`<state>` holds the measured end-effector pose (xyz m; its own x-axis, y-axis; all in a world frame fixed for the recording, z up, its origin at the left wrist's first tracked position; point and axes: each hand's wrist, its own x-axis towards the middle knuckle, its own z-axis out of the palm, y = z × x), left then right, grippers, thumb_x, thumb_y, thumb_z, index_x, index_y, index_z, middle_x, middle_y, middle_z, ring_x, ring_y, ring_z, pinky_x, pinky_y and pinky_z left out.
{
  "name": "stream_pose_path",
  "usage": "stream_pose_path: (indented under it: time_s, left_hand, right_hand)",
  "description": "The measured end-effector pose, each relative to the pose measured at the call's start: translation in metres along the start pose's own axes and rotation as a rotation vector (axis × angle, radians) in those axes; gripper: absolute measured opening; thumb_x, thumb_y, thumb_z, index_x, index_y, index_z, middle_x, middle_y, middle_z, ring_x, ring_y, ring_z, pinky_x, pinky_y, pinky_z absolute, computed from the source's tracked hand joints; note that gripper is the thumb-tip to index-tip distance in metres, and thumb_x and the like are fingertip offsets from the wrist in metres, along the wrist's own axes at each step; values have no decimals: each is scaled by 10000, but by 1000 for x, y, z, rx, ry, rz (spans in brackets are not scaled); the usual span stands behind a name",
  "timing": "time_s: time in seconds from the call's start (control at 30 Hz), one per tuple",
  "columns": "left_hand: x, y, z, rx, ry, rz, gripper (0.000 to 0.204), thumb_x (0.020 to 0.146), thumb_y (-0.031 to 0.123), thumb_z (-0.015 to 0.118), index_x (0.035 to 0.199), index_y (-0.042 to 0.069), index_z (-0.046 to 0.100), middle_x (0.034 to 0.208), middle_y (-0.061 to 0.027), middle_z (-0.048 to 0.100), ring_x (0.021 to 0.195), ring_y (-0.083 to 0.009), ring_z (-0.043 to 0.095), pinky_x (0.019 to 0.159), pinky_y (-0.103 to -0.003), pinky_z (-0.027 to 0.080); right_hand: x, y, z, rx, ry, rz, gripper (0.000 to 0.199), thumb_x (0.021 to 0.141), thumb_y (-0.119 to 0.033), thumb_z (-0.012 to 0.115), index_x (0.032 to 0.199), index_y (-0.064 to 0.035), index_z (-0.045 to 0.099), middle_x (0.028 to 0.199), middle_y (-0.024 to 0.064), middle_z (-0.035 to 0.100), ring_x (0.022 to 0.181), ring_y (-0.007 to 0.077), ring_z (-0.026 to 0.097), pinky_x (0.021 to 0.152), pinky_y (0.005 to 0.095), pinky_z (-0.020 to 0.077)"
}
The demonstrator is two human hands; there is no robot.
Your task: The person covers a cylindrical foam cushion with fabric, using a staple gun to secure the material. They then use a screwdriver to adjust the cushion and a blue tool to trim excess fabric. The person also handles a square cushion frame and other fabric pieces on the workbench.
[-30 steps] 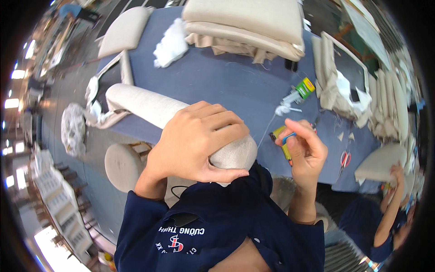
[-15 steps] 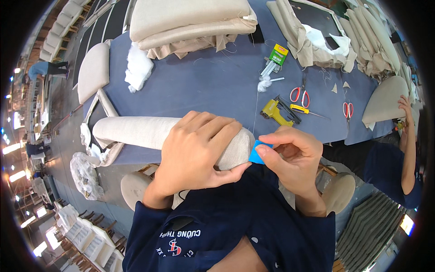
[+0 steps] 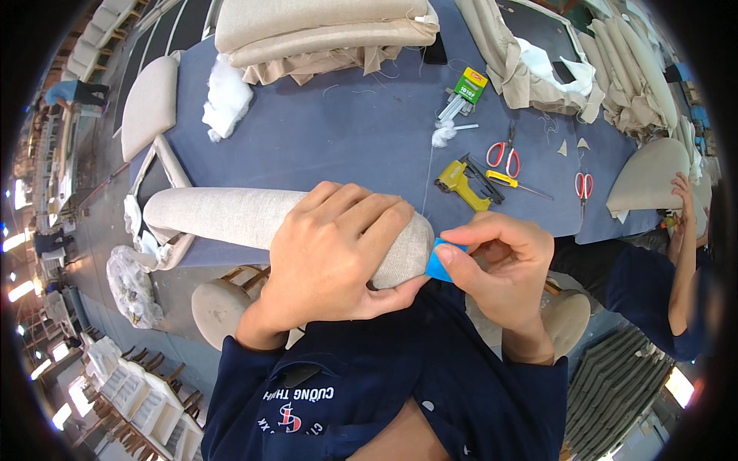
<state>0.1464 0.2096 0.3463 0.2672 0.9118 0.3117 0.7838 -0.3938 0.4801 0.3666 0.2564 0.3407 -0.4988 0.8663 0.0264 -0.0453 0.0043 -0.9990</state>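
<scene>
Right hand [image 3: 503, 265]: thumb and fingers pinched on a blue piece [image 3: 439, 263] at the end of the beige cushion [image 3: 223, 217], contact unconfirmed; a slack pinch could smear the cushion; left hand [image 3: 334, 257] clasped over the cushion, at the near edge of the table [image 3: 330, 146]; a loose hold could let it roll; yellow staple gun [image 3: 461, 185] just beyond, exposed to knocks.

Pale chairs [image 3: 146, 392] line the grey floor [image 3: 175, 303], lower left; bright patches [image 3: 79, 397] glow nearby.
</scene>
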Motion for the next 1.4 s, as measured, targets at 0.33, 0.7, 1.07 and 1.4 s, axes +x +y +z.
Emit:
stream_pose_path:
  time_s: [0.33, 0.7, 1.07, 1.4]
  left_hand:
    - [-3, -2, -1, -22, -45, 37, 643, 633, 445, 879, 1079, 7, 728, 1042, -121, 751, 914, -319, 721, 794, -415, 536]
    - [-23, 23, 1, -27, -77, 30, 652, 613, 418, 852, 1081, -14, 714, 1053, -115, 720, 928, -285, 700, 801, -395, 538]
    - [-31, 32, 3, -28, -114, 39, 632, 626, 415, 830, 1074, -15, 714, 1079, -118, 715, 949, -277, 700, 822, -389, 531]
    - [-37, 38, 3, -35, -95, 29, 589, 637, 414, 835, 1044, 3, 719, 1071, -108, 717, 936, -266, 691, 827, -386, 517]
  right_hand:
    - [1, -3, -1, -91, -23, -23, 114, 864, 63, 798, 960, 80, 740, 809, 84, 719, 712, 87, 696, 632, 215, 574]
    - [-30, -1, 1, -334, -5, -196, 224, 725, 82, 843, 928, 32, 763, 681, 82, 683, 559, 123, 641, 497, 232, 457]
    - [-51, 7, 6, -290, 64, -217, 240, 710, 87, 852, 928, 38, 764, 678, 77, 677, 546, 136, 635, 481, 237, 439]
    - [-54, 2, 7, -304, 42, -190, 238, 715, 79, 863, 926, 20, 769, 659, 68, 668, 524, 109, 605, 466, 233, 400]
